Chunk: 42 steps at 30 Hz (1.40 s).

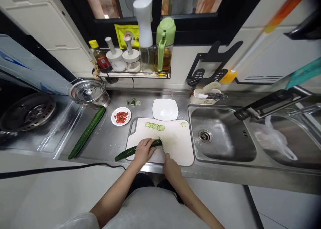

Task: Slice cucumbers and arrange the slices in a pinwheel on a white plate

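My left hand (143, 151) is closed over a dark green cucumber (127, 152), pressing it to the white cutting board (179, 153). My right hand (172, 168) grips a knife (163, 145), whose narrow blade stands at the cucumber's cut right end. Most of the knife's handle is hidden in my fingers. A row of overlapping cucumber slices (154, 126) lies on the upper part of the board. One more slice (183, 124) rests alone near the board's top right corner.
A plate of chopped red pieces (121, 116), a white dish (165, 109) and cucumber scraps (133, 102) sit behind the board. A whole cucumber (87, 132) lies left, near a steel pot (88, 91). The sink (220, 135) borders the board's right side; a seasoning shelf (135, 75) hangs above.
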Each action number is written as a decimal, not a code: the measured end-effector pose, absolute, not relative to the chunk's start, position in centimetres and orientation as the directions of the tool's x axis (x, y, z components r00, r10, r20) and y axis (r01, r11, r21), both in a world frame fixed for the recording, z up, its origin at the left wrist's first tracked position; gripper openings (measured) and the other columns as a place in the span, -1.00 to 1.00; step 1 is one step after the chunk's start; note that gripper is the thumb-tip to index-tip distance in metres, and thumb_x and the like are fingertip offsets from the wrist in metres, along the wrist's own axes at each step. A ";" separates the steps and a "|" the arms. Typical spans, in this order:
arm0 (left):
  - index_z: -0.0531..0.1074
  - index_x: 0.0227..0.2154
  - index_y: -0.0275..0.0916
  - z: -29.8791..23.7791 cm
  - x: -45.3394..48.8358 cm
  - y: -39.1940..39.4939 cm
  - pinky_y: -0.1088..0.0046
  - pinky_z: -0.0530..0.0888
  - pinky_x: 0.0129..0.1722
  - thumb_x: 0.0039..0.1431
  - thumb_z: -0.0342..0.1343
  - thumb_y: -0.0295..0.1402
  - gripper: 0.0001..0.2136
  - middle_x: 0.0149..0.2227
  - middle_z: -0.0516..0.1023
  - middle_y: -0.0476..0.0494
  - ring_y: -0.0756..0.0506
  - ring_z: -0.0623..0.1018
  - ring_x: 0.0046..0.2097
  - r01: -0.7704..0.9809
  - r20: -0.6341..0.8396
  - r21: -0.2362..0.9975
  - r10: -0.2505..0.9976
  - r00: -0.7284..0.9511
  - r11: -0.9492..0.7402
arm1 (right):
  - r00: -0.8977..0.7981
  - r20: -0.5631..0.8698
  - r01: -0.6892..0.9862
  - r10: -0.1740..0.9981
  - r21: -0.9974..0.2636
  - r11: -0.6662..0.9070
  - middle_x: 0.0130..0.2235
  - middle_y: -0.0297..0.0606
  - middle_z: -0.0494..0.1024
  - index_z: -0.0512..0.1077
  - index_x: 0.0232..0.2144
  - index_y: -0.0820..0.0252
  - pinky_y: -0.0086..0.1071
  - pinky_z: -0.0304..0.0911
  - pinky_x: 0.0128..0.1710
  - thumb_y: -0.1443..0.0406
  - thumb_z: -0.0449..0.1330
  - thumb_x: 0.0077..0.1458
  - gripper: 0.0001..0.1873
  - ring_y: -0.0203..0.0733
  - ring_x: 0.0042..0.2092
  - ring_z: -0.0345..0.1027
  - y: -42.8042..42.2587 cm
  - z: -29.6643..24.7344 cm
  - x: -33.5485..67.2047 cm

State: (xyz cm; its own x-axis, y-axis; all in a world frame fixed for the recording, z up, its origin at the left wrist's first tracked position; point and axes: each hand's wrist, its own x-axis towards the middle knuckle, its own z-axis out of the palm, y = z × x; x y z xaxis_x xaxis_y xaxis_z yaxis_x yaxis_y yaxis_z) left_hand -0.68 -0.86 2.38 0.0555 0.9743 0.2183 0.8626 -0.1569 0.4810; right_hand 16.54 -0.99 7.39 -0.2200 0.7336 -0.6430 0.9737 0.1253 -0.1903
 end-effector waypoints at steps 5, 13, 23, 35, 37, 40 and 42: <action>0.27 0.10 -0.13 2.3 -2.5 -2.5 0.18 0.39 0.03 0.10 0.13 -0.28 -0.53 0.00 0.44 -0.20 -0.19 0.42 0.02 0.886 0.178 0.458 0.984 -0.021 -0.064 | -0.245 -0.618 0.969 0.747 -0.186 0.164 -0.20 0.03 0.55 0.21 -0.02 0.32 -0.41 0.21 -0.24 0.53 -0.13 0.17 -0.65 -0.15 -0.11 0.46 -1.0 7.5 16.7; 0.28 0.10 -0.10 2.9 -2.6 -2.2 0.16 0.35 0.03 0.06 0.18 -0.21 -0.49 -0.02 0.45 -0.19 -0.20 0.42 0.02 0.869 0.186 0.492 0.981 -0.054 -0.045 | -0.246 -0.637 0.969 0.730 -0.182 0.167 -0.24 -0.03 0.55 0.22 -0.03 0.30 -0.38 0.18 -0.30 0.50 -0.12 0.15 -0.66 -0.11 -0.15 0.46 -0.3 8.5 17.0; 0.41 -0.04 -0.18 6.1 2.5 2.5 0.25 0.40 -0.04 0.25 -0.04 -0.19 -0.69 -0.09 0.51 -0.18 -0.15 0.46 -0.05 0.750 0.229 0.660 0.963 -0.140 -0.048 | -0.281 -0.451 0.939 0.847 0.055 0.340 -0.07 -0.10 0.47 0.20 0.15 0.02 -0.33 0.15 -0.26 0.44 -0.10 0.19 -0.50 -0.13 -0.20 0.43 1.1 10.6 23.1; 0.56 -0.40 -0.12 9.7 4.7 4.4 0.39 0.37 -0.21 0.12 0.02 -0.17 -0.76 -0.37 0.60 -0.02 -0.07 0.52 -0.30 0.778 -0.313 0.627 0.930 0.194 0.049 | -0.508 -0.008 0.860 0.861 0.058 0.508 0.03 -0.16 0.43 0.34 0.12 0.01 -0.27 0.05 -0.19 0.50 0.04 0.03 -0.40 -0.15 -0.21 0.26 0.6 9.1 28.4; 0.56 -0.37 -0.12 10.0 4.7 4.3 0.44 0.36 -0.25 0.11 0.02 -0.14 -0.74 -0.34 0.60 -0.01 -0.06 0.51 -0.29 0.767 -0.350 0.638 0.913 0.209 0.069 | -0.528 0.060 0.849 0.847 0.062 0.524 -0.01 -0.18 0.45 0.36 0.09 0.01 -0.29 0.04 -0.22 0.50 0.06 0.01 -0.41 -0.17 -0.23 0.26 0.6 8.7 28.8; 0.56 -0.33 -0.11 10.0 4.7 4.2 0.47 0.36 -0.28 0.07 0.05 -0.11 -0.74 -0.31 0.59 0.00 -0.05 0.50 -0.28 0.746 -0.351 0.661 0.913 0.208 0.084 | -0.532 0.093 0.847 0.842 0.064 0.528 -0.03 -0.19 0.47 0.38 0.07 0.01 -0.30 0.04 -0.23 0.48 0.06 0.02 -0.44 -0.18 -0.24 0.26 0.7 8.2 29.1; 0.55 -0.33 -0.10 9.8 4.8 4.2 0.48 0.36 -0.29 0.04 0.09 -0.11 -0.75 -0.32 0.57 0.01 -0.04 0.50 -0.29 0.729 -0.344 0.679 0.916 0.208 0.090 | -0.530 0.088 0.848 0.843 0.062 0.526 -0.04 -0.19 0.47 0.38 0.07 0.01 -0.29 0.04 -0.24 0.47 0.06 0.03 -0.45 -0.19 -0.25 0.26 0.8 8.1 29.3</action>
